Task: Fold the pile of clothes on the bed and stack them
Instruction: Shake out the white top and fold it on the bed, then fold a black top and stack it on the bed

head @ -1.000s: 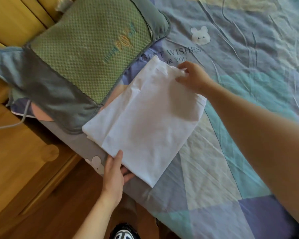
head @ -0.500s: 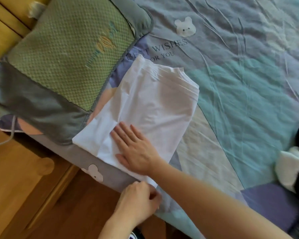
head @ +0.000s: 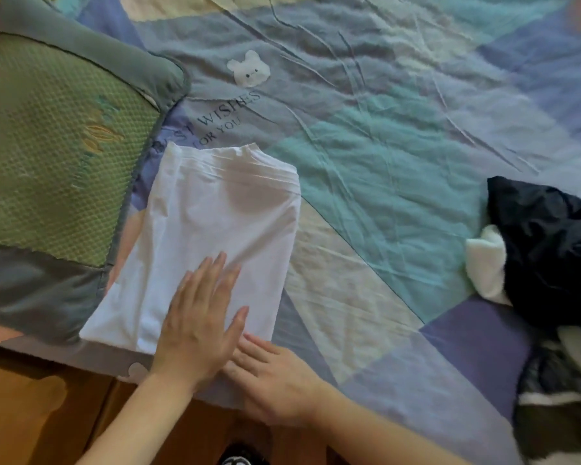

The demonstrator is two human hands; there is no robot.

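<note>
A folded white garment (head: pixel 215 226) lies flat on the bed near its front edge, beside the green pillow. My left hand (head: pixel 198 320) presses flat on the garment's near end with straight fingers. My right hand (head: pixel 275 380) lies flat at the garment's near right corner, its fingertips partly under my left hand. A pile of unfolded clothes sits at the right edge: a black garment (head: pixel 547 250), a white fluffy piece (head: pixel 487 266) and a dark striped item (head: pixel 560 397).
The bed is covered by a patchwork sheet (head: pixel 383 162) in blue, teal and cream. A green and grey pillow (head: pixel 57 152) lies at the left. Wooden floor (head: pixel 31 414) runs along the bed's front edge.
My right hand has slid off the white garment to its near right corner. My left hand has moved up from the bed edge onto the garment and flattened. The view shifted right.
</note>
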